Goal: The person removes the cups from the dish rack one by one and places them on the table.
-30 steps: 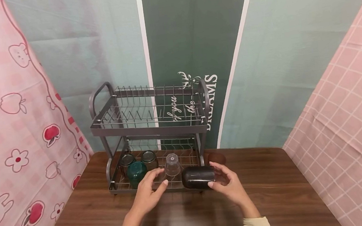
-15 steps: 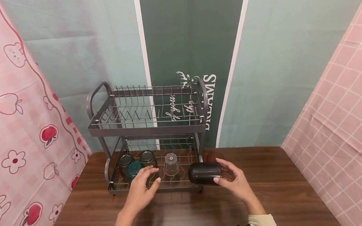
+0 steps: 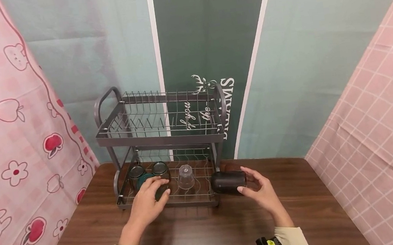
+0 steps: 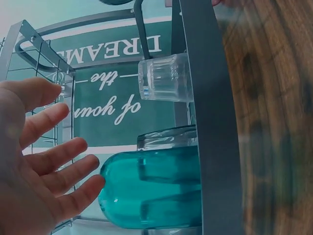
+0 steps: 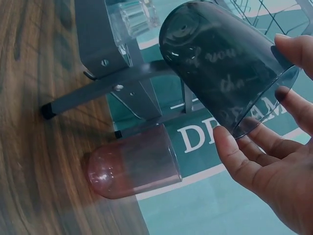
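My right hand point(image 3: 262, 189) grips a dark see-through cup point(image 3: 228, 182) near its rim, thumb on one side and fingers on the other. The cup lies sideways in the air, its rounded base to the left, by the front right corner of the dish rack point(image 3: 162, 142). My left hand point(image 3: 146, 201) is held before the lower tier with fingers relaxed and nothing in them. Behind its fingertips a teal cup point(image 4: 151, 188) stands upside down; in the head view the hand partly covers it. Whether they touch, I cannot tell.
On the lower tier are two dark glasses point(image 3: 160, 169) and a clear tumbler point(image 3: 186, 177), bottoms up. A reddish cup point(image 5: 134, 164) stands upright on the wooden table point(image 3: 292, 200) beside the rack's right side. Cloth backdrops point(image 3: 370, 78) surround the table.
My right hand has carried the dark cup to the right and slightly farther from me. My left hand has shifted left, now covering more of the teal cup.
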The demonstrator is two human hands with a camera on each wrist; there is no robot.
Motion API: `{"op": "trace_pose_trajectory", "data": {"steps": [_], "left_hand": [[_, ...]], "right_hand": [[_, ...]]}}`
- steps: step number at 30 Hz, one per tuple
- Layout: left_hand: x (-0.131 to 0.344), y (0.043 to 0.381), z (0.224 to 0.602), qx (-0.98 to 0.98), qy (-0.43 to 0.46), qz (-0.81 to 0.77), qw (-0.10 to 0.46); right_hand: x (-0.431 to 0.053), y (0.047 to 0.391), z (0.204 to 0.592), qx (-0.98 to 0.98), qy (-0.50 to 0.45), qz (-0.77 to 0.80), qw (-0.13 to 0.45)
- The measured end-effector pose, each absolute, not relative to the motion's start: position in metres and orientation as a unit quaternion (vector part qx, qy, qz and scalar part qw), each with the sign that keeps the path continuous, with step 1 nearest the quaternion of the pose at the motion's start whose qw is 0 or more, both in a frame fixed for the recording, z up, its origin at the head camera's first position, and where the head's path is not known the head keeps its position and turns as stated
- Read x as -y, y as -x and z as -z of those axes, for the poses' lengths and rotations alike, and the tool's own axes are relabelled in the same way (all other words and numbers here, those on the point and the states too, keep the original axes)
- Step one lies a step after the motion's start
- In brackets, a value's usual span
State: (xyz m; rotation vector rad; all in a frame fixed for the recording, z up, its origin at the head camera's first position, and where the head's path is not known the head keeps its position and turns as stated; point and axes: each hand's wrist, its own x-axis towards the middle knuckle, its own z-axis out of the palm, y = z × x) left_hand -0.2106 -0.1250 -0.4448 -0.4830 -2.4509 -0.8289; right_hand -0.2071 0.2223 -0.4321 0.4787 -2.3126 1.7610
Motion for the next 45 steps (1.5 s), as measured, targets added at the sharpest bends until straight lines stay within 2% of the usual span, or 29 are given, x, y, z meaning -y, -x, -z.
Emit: {"op": "trace_pose_trajectory", "data": {"steps": [16, 27, 38, 45], "left_hand": [[0.138, 0.213, 0.434, 0.918, 0.165, 0.221, 0.285], [0.148, 0.215, 0.431, 0.930, 0.145, 0.202, 0.272], [0.153, 0.219, 0.431, 0.943, 0.136, 0.201, 0.228], [0.156, 0.222, 0.429, 0.954, 0.127, 0.199, 0.186]], "right_hand": [[-0.235, 0.207, 0.422, 0.817, -0.163, -0.543, 0.104], [-0.260, 0.225, 0.447, 0.837, -0.155, -0.511, 0.117], [-0.260, 0.218, 0.430, 0.864, -0.147, -0.471, 0.097], [-0.272, 0.230, 0.444, 0.891, -0.137, -0.423, 0.096]]}}
